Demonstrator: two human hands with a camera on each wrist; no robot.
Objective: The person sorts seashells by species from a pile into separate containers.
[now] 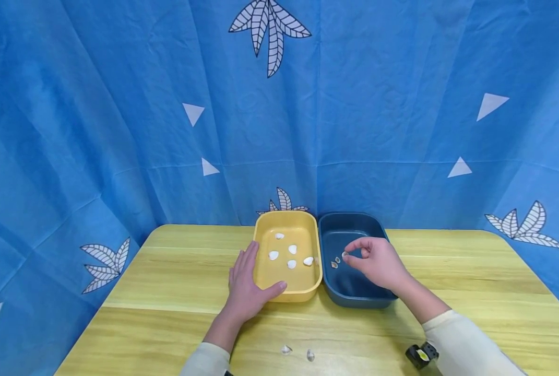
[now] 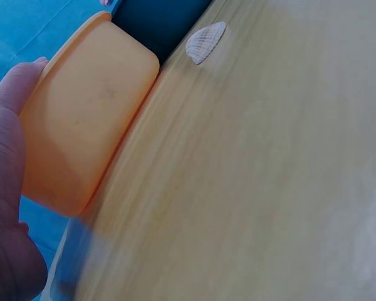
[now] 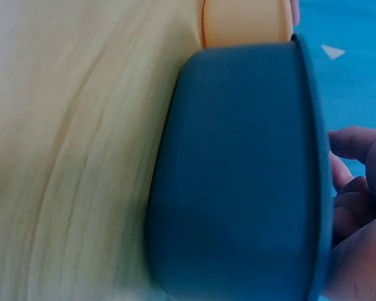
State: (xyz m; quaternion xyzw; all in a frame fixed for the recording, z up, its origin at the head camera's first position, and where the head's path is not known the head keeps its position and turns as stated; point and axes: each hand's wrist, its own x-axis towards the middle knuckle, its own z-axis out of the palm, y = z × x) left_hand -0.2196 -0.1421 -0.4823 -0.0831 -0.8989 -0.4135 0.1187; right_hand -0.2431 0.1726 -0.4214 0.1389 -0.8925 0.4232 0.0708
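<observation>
A yellow plastic tray (image 1: pixel 286 297) holds several white seashells (image 1: pixel 292 249). My left hand (image 1: pixel 248 288) rests against its left side, fingers straight along the rim and the thumb extended over the near rim. To the right stands a dark blue tray (image 1: pixel 359 302) with two small brownish shells (image 1: pixel 334 265) inside. Above that tray my right hand (image 1: pixel 378 261) pinches a small pale seashell (image 1: pixel 344 254) between thumb and index finger. In the right wrist view, the blue tray's wall (image 3: pixel 238 169) hides the fingertips and the pinched shell.
Two loose shells, one ridged and white (image 1: pixel 286 350) and one greyish (image 1: pixel 310 355), lie on the wooden table (image 1: pixel 176 313) before the trays. A blue patterned curtain (image 1: pixel 354 130) hangs right behind the table's far edge. The two trays stand side by side.
</observation>
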